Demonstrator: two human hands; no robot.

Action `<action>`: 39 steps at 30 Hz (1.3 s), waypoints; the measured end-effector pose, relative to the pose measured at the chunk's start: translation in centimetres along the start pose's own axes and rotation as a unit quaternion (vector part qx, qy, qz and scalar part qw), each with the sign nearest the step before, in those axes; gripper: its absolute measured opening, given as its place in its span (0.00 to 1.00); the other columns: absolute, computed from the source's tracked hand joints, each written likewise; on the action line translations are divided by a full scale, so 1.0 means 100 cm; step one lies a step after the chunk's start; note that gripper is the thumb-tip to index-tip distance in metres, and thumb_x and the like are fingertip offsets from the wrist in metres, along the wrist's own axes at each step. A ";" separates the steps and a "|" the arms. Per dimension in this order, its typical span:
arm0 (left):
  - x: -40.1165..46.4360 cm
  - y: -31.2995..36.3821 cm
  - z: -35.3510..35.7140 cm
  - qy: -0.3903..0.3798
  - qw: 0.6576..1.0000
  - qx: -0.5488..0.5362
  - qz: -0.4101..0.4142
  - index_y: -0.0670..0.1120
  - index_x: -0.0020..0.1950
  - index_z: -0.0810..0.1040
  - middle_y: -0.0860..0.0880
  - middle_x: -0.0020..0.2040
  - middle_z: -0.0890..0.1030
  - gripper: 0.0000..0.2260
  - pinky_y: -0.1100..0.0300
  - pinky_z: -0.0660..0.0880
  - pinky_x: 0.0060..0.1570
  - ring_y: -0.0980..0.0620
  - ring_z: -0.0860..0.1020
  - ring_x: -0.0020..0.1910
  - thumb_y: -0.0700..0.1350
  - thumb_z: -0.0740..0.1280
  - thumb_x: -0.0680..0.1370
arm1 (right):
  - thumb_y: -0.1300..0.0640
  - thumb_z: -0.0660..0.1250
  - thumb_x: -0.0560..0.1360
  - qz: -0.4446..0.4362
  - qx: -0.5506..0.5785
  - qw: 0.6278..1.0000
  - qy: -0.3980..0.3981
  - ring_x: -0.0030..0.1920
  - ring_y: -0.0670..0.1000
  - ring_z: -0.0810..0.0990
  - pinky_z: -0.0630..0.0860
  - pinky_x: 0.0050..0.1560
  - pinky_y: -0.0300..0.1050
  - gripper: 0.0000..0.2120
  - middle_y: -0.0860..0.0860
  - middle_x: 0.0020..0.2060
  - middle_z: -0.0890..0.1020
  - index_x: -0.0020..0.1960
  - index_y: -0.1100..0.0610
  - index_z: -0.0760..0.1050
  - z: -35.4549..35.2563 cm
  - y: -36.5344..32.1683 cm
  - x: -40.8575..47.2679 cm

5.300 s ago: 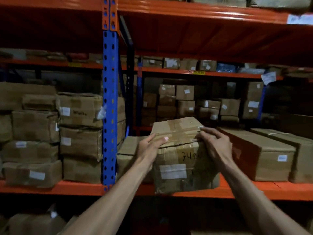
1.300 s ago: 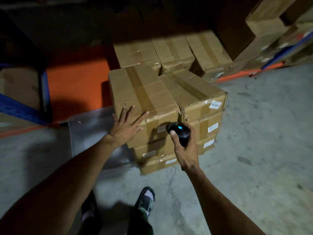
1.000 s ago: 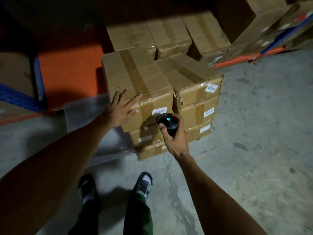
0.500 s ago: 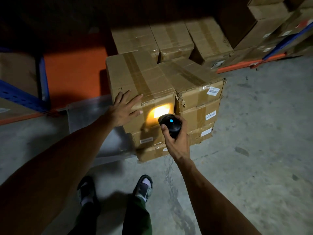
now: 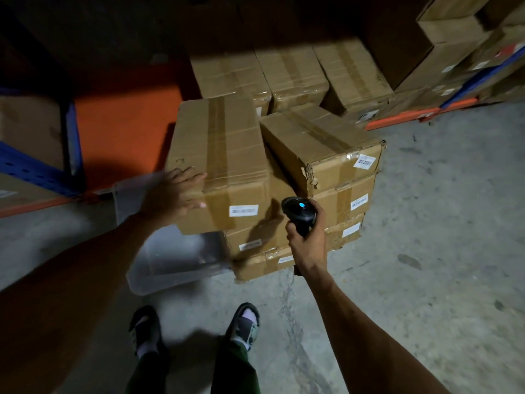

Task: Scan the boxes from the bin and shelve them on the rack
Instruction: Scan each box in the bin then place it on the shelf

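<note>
A stack of taped cardboard boxes sits in a clear plastic bin (image 5: 170, 263) on the floor. The top left box (image 5: 221, 155) carries a white label on its near face. My left hand (image 5: 173, 194) lies blurred against that box's near left corner, fingers spread. My right hand (image 5: 306, 237) grips a black handheld scanner (image 5: 298, 213) with a blue light on top, aimed at the label. The top right box (image 5: 321, 143) lies beside it, turned at an angle, with labelled boxes beneath.
An orange rack shelf (image 5: 125, 120) with a blue upright (image 5: 72, 137) lies behind the bin, several boxes (image 5: 289, 72) on it. More boxes fill the rack at upper right (image 5: 449, 44). Bare concrete floor (image 5: 426, 251) spreads to the right. My feet (image 5: 196, 328) stand before the bin.
The scanner's orange light on the label has gone out. My left hand has slid from the box's top onto its near left corner. The top left box has tilted slightly.
</note>
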State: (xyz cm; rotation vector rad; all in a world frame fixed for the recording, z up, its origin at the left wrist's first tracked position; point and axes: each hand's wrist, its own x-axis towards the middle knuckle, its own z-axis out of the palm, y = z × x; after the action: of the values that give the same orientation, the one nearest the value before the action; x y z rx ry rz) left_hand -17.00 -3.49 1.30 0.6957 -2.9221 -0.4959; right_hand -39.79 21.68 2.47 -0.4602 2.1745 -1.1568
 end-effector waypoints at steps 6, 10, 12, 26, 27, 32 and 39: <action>-0.038 -0.058 -0.005 0.095 0.984 0.056 0.138 0.40 0.63 0.73 0.31 0.58 0.80 0.17 0.33 0.73 0.59 0.30 0.77 0.60 0.53 0.59 0.83 | 0.56 0.71 0.81 0.031 -0.168 0.985 -0.041 0.72 0.63 0.74 0.71 0.73 0.64 0.35 0.60 0.70 0.77 0.82 0.51 0.59 0.029 -0.009 0.052; -0.040 -0.063 0.004 0.094 0.985 0.052 0.134 0.38 0.59 0.82 0.30 0.59 0.79 0.17 0.31 0.74 0.57 0.26 0.76 0.60 0.50 0.64 0.80 | 0.50 0.70 0.81 0.014 -0.293 0.954 -0.063 0.63 0.64 0.80 0.77 0.65 0.62 0.34 0.62 0.61 0.81 0.82 0.50 0.57 0.057 -0.021 0.096; -0.041 -0.065 0.005 0.066 0.995 0.025 0.077 0.35 0.59 0.82 0.32 0.62 0.78 0.21 0.33 0.73 0.59 0.27 0.74 0.63 0.50 0.66 0.77 | 0.46 0.70 0.81 0.011 -0.326 0.943 -0.072 0.61 0.64 0.82 0.78 0.63 0.60 0.33 0.61 0.60 0.82 0.80 0.50 0.59 0.069 -0.023 0.113; -0.046 -0.080 0.018 -0.021 0.958 -0.237 -0.162 0.59 0.75 0.65 0.54 0.79 0.58 0.42 0.64 0.49 0.76 0.55 0.51 0.79 0.64 0.75 0.63 | 0.24 0.60 0.75 -0.108 -0.093 0.990 -0.015 0.77 0.55 0.63 0.64 0.71 0.59 0.32 0.47 0.79 0.63 0.77 0.24 0.56 0.110 -0.060 0.049; -0.047 -0.079 0.019 -0.010 0.942 -0.274 -0.194 0.59 0.75 0.66 0.56 0.80 0.54 0.43 0.69 0.47 0.74 0.58 0.47 0.79 0.66 0.76 0.62 | 0.23 0.61 0.74 -0.119 -0.081 0.989 -0.038 0.78 0.55 0.62 0.65 0.69 0.58 0.31 0.44 0.79 0.60 0.74 0.21 0.56 0.123 -0.068 0.041; -0.050 -0.078 0.026 0.098 0.822 -0.425 -0.365 0.71 0.70 0.66 0.56 0.79 0.62 0.36 0.71 0.64 0.66 0.62 0.59 0.76 0.74 0.70 0.64 | 0.33 0.71 0.73 -0.102 -0.050 0.993 -0.033 0.77 0.51 0.66 0.70 0.71 0.63 0.23 0.46 0.77 0.69 0.67 0.26 0.72 0.163 -0.078 0.040; -0.043 -0.064 0.040 0.236 0.700 -0.549 -0.391 0.54 0.66 0.79 0.57 0.59 0.83 0.26 0.61 0.77 0.60 0.61 0.80 0.59 0.49 0.79 0.68 | 0.39 0.76 0.68 -0.116 0.014 0.993 -0.036 0.68 0.36 0.70 0.69 0.69 0.58 0.24 0.22 0.62 0.74 0.64 0.33 0.77 0.173 -0.059 0.051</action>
State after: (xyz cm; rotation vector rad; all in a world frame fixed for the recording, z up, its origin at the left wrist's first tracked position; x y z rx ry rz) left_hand -11.09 -5.80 -4.69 1.4360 -1.2636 -1.5890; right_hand -31.94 4.95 -1.69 -0.7462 2.0800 -1.2706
